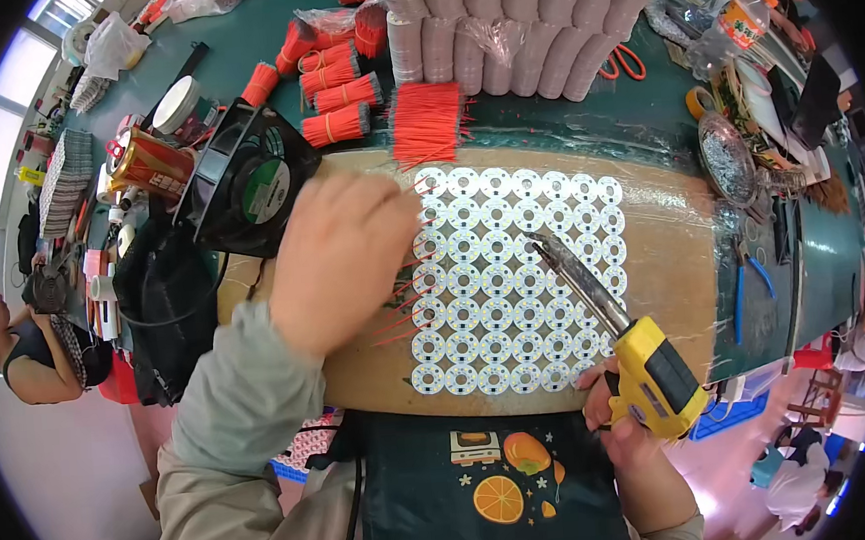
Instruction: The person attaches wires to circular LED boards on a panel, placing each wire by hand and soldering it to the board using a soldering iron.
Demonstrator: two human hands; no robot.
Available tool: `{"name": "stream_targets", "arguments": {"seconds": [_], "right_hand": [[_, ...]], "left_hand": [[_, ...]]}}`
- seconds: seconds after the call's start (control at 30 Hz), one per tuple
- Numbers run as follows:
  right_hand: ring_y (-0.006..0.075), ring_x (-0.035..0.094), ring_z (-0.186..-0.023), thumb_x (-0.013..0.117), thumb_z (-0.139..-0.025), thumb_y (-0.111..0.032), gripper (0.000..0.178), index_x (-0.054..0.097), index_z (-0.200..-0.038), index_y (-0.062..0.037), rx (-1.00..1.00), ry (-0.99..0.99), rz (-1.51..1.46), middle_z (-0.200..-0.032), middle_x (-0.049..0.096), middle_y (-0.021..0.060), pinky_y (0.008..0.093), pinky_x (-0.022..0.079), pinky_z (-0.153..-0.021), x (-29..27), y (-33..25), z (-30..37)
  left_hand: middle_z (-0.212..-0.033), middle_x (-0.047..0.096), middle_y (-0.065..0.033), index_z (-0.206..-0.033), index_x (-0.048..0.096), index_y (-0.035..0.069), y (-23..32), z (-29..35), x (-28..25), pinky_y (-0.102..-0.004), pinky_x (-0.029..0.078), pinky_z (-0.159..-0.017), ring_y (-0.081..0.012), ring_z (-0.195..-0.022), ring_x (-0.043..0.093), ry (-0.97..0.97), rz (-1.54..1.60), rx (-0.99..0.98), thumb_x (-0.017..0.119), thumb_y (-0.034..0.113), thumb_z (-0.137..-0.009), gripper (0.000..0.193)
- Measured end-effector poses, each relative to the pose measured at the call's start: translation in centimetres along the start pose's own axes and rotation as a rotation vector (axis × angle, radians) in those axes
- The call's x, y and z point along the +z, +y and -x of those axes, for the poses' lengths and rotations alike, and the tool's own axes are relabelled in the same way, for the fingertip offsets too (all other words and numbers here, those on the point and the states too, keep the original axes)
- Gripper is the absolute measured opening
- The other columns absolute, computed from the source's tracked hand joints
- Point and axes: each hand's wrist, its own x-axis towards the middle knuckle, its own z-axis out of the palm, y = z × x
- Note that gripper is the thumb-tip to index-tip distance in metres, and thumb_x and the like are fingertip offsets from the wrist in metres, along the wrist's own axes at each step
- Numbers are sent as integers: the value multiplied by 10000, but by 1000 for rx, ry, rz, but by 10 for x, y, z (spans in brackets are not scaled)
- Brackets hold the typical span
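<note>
Rows of round white LED circuit boards [497,313], each with a hole in the middle, lie on a brown board. Over their left edge is my left hand [346,251], fingers curled together and slightly blurred; its fingertips are turned away, so what they may pinch is hidden. Short red wires [401,319] stick out to the left from boards in the left column. My right hand [619,422] grips a yellow and black soldering gun [658,375] at the lower right. Its metal tip points up and left over the boards. Behind the grid lies a bundle of loose red wires [427,122].
A black fan [254,177] stands at the left, beside a brown can [151,164]. Tall stacks of round boards [517,38] rise at the back, near tied red wire bundles [335,124]. Blue-handled pliers [740,299] and a metal dish [726,159] are at the right.
</note>
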Motion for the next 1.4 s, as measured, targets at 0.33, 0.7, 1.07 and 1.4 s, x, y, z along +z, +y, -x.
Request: {"name": "stream_targets", "arguments": {"seconds": [0.33,0.7,1.07,1.4], "right_hand": [[132,544,-604,758,-861,-472,733,488,-1331,22,-19,67,-189,-687,528,-6,406,475,-867,1,-1,-4],[134,535,-586,759,-850,-438,723,482,-1357,-2,-15,66,-218,-685,513,-3,406,471,-854,-2,3,-3],[132,546,-627,757,-854,-480,771,479,-1360,31,26,61,-228,-721,520,-12,419,473,-885,-3,0,-2],[139,540,-563,764,-853,-471,739,477,-1340,6,-15,73,-231,-657,508,-11,397,483,-823,-1,-1,-5]], "left_hand": [[-889,628,-52,-844,707,88,-29,-56,39,-404,478,-804,-265,-899,595,-56,-282,30,688,159,-831,75],[-868,614,-85,-795,650,52,-31,-63,41,-424,488,-801,-287,-892,605,-39,-269,35,681,153,-762,111],[-861,631,-125,-813,625,31,-28,-55,32,-444,490,-795,-336,-863,606,-24,-151,-25,659,96,-768,87],[-956,663,-181,-991,661,3,-23,-39,13,-451,505,-843,-366,-938,630,-104,112,-137,613,108,-880,160]]}}
